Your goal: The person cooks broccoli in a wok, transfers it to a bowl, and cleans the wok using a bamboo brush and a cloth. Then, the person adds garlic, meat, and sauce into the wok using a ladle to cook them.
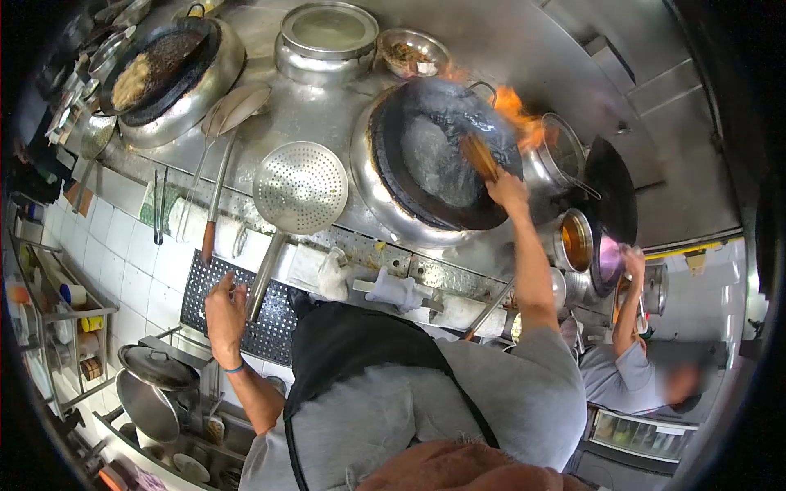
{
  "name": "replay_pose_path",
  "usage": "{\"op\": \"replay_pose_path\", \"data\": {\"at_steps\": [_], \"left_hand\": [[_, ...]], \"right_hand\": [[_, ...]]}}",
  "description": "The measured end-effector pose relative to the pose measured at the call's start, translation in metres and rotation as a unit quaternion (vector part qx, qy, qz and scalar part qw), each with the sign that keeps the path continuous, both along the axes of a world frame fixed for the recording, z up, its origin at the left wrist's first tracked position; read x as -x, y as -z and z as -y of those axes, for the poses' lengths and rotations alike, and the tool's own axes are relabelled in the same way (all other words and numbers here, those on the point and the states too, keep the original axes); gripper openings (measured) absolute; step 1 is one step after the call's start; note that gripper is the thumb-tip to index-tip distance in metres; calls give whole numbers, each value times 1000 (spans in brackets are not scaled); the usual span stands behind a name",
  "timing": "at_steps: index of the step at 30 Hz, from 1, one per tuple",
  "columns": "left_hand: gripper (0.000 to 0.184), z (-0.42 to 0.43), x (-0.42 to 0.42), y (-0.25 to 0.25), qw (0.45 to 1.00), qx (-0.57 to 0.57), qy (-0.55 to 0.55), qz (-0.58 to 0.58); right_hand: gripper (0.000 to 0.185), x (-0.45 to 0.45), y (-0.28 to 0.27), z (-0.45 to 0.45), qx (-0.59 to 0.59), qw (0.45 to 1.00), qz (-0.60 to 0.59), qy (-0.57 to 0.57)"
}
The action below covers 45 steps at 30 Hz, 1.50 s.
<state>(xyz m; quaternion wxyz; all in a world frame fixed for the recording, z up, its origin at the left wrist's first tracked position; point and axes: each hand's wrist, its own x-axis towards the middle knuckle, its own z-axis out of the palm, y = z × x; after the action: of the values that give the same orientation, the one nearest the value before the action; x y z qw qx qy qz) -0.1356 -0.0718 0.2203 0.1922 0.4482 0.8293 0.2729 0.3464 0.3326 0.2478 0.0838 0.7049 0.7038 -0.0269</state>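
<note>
My right hand (509, 195) is closed round the top of a bamboo wok brush (478, 157). The brush's bristles rest in a dark wok (393, 164) holding steaming, bubbling water. Flames rise at the wok's far right rim. Off to the left, my left hand (225, 313) hangs over a black perforated floor mat (205, 286), fingers loosely bent and apart, nothing visible in them. Beside it runs the long handle of a round perforated skimmer (300, 186), which lies across the stove edge. The wooden handle end of a ladle-like tool (210, 240) points toward that hand.
A second wok (176, 69) with food in dark oil sits at upper left. A lidded pot (329, 37), a bowl of seasonings (413, 51) and a pot of orange liquid (575, 241) stand around. At right a co-worker (626, 372) reaches toward another wok (612, 196).
</note>
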Motion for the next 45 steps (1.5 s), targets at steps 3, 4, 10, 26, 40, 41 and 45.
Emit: {"op": "replay_pose_path", "data": {"at_steps": [3, 4, 10, 26, 40, 41, 45], "left_hand": [[31, -2, -2, 3, 998, -63, -11, -19], [30, -5, -4, -2, 997, -69, -15, -3], [22, -20, -17, -15, 987, -159, -36, -5], [17, -107, -177, -67, 852, -296, 408, 139], [20, -276, -283, 1, 856, -178, 480, -65], [19, -268, -284, 3, 852, -175, 487, -78], [16, -240, -268, 4, 832, -195, 508, -107]], "right_hand": [[42, 54, 43, -13, -107, 990, -61, 70], [43, 80, 39, -4, -77, 994, -68, 25], [48, 112, 35, -5, -39, 945, -299, -122], [63, -43, -104, 126, 102, 992, 53, -46], [62, -11, 44, 232, -141, 877, -429, 162], [61, -4, 36, 241, -118, 862, -452, 197], [58, -54, 58, 252, -176, 849, -486, 111]]}}
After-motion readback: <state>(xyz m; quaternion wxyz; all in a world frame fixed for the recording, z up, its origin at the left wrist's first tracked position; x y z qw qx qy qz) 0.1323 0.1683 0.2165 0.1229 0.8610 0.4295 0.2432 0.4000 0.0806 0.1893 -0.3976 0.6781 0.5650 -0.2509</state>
